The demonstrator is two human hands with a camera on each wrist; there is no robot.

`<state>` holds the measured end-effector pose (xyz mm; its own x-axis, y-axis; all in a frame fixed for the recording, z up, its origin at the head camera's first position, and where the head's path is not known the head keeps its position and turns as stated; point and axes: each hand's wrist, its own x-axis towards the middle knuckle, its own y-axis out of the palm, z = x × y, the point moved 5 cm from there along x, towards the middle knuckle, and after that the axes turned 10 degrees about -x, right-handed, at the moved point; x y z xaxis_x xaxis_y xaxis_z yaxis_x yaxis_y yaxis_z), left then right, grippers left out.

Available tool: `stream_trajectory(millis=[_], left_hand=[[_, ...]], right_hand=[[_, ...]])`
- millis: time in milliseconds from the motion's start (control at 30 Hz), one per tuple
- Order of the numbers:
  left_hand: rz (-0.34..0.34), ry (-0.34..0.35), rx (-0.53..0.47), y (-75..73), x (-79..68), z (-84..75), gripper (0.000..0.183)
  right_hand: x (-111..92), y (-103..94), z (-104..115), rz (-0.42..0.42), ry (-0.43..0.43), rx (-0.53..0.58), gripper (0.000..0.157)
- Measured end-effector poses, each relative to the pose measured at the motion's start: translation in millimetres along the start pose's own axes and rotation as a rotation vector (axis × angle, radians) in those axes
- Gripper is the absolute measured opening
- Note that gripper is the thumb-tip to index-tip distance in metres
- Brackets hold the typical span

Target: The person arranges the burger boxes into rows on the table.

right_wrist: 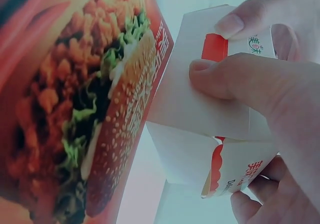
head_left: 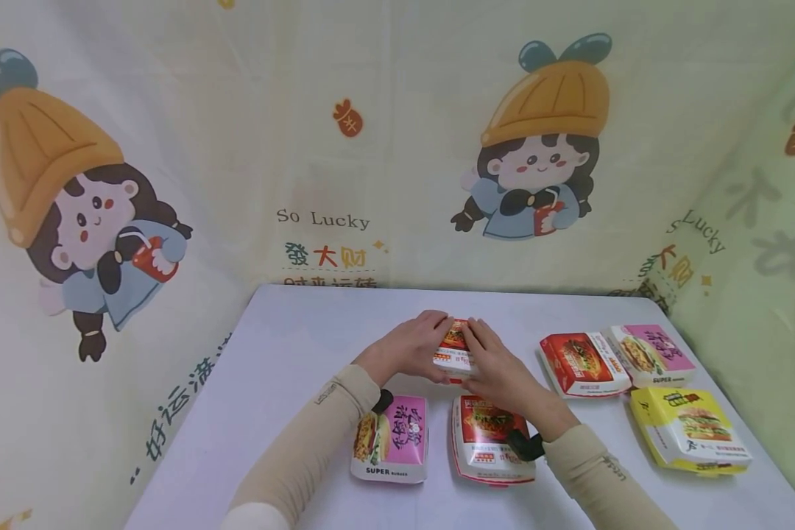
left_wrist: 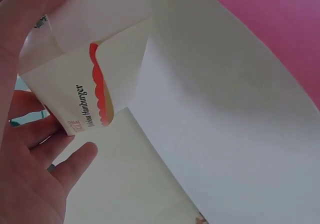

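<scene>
Between my two hands is a small red-and-white hamburger box (head_left: 456, 361), held near the middle of the table. My left hand (head_left: 416, 347) grips its left side and my right hand (head_left: 506, 374) its right side. In the right wrist view both thumbs press on the white face of the hamburger box (right_wrist: 195, 101), beside a red tab, and fingers of the right hand (right_wrist: 295, 104) curl around its far side. Fingers of the left hand (left_wrist: 30, 159) lie along the edge of the hamburger box (left_wrist: 75, 84) in the left wrist view.
Below the hands lie a pink-and-white burger box (head_left: 391, 449) and another red burger box (head_left: 493, 460). To the right sit a red box (head_left: 583, 364), a pink box (head_left: 656, 353) and a yellow box (head_left: 692, 430). Printed cloth (head_left: 404, 162) surrounds the white table (head_left: 305, 331).
</scene>
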<state>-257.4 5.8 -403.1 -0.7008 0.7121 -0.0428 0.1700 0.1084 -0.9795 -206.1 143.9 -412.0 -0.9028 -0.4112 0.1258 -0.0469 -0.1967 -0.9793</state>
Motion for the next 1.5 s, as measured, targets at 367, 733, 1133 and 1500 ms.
stream_trajectory(millis=[367,733,1133,1500], left_hand=[[0.017,-0.016,-0.048,0.5,-8.2,3.6,0.1],[0.012,-0.044,-0.097,-0.1,-17.7,10.1,0.099],[-0.023,-0.046,-0.079,1.0,-26.2,13.7,0.101],[-0.088,-0.028,-0.01,0.3,-31.3,16.7,0.102]], right_hand=[[2,2.2,6,-0.004,-0.02,0.004,0.097],[4,3.4,11,0.003,-0.039,0.022,0.099],[5,1.5,18,0.025,-0.036,0.03,0.096],[6,1.6,21,0.001,-0.047,0.021,0.096]])
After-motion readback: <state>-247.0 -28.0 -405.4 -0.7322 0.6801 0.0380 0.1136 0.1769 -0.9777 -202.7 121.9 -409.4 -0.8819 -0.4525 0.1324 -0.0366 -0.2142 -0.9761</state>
